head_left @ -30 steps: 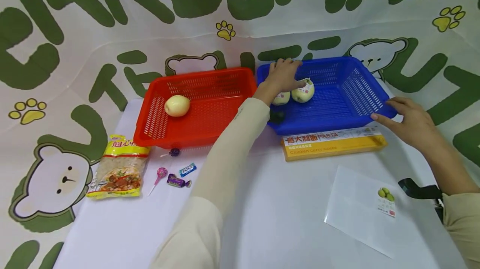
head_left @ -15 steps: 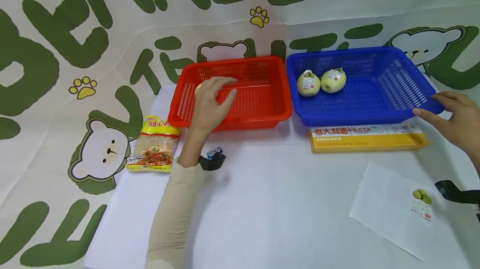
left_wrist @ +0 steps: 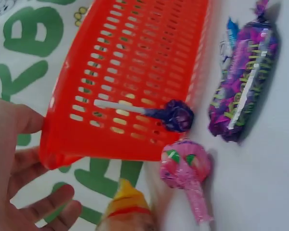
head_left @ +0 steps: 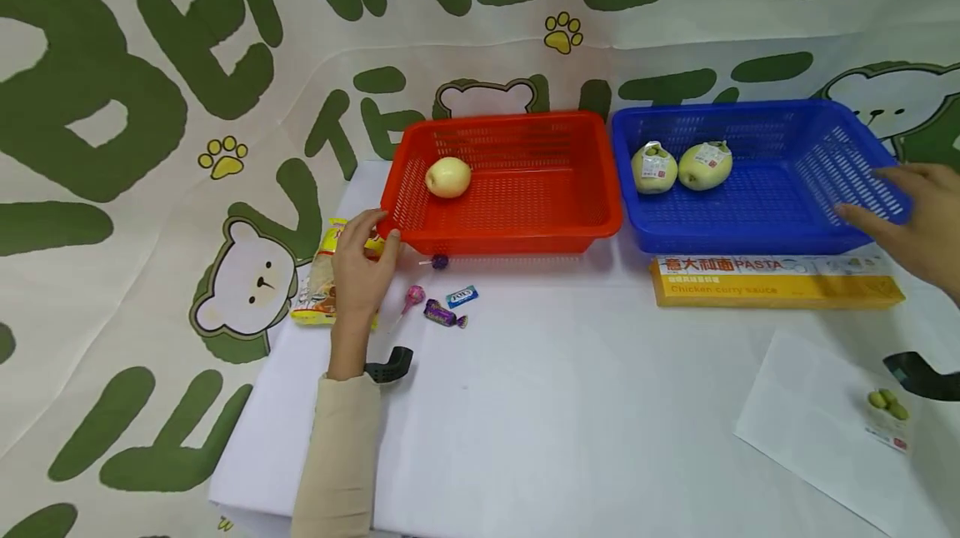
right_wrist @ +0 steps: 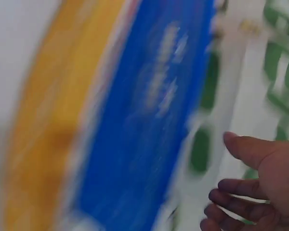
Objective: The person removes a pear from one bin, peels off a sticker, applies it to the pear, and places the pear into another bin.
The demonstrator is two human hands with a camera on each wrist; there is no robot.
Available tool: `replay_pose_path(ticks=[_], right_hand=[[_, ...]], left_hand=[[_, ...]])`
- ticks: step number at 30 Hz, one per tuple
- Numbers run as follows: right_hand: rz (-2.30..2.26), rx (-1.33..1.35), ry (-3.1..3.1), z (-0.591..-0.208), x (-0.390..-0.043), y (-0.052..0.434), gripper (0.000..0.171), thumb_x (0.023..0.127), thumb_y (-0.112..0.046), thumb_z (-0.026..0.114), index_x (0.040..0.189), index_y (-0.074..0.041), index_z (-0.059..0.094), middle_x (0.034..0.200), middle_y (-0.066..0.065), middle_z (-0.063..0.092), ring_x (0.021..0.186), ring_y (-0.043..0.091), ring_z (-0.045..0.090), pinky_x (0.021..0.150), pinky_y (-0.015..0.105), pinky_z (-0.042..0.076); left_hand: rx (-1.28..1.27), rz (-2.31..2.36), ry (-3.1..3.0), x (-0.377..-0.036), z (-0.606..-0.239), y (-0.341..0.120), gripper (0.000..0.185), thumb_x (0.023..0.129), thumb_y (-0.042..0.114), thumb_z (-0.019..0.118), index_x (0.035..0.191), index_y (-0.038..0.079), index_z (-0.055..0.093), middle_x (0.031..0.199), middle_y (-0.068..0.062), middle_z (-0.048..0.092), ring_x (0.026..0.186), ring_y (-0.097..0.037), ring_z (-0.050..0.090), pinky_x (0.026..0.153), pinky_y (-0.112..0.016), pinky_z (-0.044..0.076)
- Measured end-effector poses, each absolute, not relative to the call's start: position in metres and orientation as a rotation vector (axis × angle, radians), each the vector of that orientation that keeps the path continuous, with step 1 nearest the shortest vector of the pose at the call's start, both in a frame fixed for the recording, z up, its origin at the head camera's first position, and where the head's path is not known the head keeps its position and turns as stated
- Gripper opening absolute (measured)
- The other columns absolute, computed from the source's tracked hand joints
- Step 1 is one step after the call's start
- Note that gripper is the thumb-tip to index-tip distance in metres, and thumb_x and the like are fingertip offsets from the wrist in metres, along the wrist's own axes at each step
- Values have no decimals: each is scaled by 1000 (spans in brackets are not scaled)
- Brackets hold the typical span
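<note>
My left hand (head_left: pixel 366 248) hovers open at the front-left corner of the red basket (head_left: pixel 510 240), above a yellow noodle packet (head_left: pixel 317 288); it holds nothing. In the left wrist view its spread fingers (left_wrist: pixel 43 211) lie just beside that corner of the red basket (left_wrist: pixel 135 72). A pale yellow fruit (head_left: pixel 448 177) lies in the red basket. Two labelled pale green fruits (head_left: pixel 654 169) (head_left: pixel 705 166) sit in the blue basket (head_left: pixel 750 234). My right hand (head_left: pixel 877 201) is open at the blue basket's front-right corner, blurred in the right wrist view (right_wrist: pixel 260 183).
In front of the red basket lie a purple lollipop (head_left: pixel 438 261), a pink lollipop (head_left: pixel 412 298), a purple sweet (head_left: pixel 444 315) and a blue sweet (head_left: pixel 461 296). A yellow pasta box (head_left: pixel 776 281) lies before the blue basket. A clear labelled sheet (head_left: pixel 817 430) lies front right.
My left hand left the two fruits in the blue basket, crossed over the red basket and came down to its front-left corner. The right hand stayed by the blue basket's corner.
</note>
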State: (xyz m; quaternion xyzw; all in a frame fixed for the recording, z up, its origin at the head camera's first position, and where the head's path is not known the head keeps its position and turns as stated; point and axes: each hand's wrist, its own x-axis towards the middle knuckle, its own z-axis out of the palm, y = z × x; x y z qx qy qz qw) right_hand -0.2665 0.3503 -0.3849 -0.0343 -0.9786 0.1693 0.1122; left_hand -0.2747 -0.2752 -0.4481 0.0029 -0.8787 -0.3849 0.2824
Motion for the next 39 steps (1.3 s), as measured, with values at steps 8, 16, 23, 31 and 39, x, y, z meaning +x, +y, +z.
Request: replay_pose_path(ticks=[8,16,23,31,39], right_hand=[[502,589,-2884,-304,-308,189,58,100,-41,60,138,2,55,135,28,51,118,49,50,95,68,41],[539,902,-3016,-294,-401,60,61,96,-45,64,136,1,58,124,21,61,111,36,54,95,52,48],[338,1084,-3106,-321,-462,-20,54,95,-46,65,122,1,63,109,16,61,100,30,54,89,42,47],[178,1092,-3297,-369,-475,-84,55,92,-58,63,100,-4,60,81,5,46,76,20,47,65,29,38],[319,1027,-3301,-384,-476,-121,52,88,-42,74,116,-1,58,100,9,57,90,22,54,78,31,49]], left_hand=[[-40,-1110,-2254,-279,-457,-273,39,97,29,67,130,10,67,138,3,58,126,-14,53,92,-41,54],[-31,-1120,-2194,-280,-458,-269,37,95,28,70,127,10,70,134,1,62,124,-15,56,96,-37,52],[-27,-1149,-2208,-278,-461,-271,39,97,32,67,131,12,67,137,2,60,128,-14,53,100,-35,49],[-10,-1165,-2242,-271,-468,-272,41,97,36,66,132,15,67,139,7,59,129,-11,51,99,-33,50],[-55,-1193,-2204,-274,-461,-277,39,97,29,68,132,12,67,138,4,59,129,-13,53,101,-34,49]])
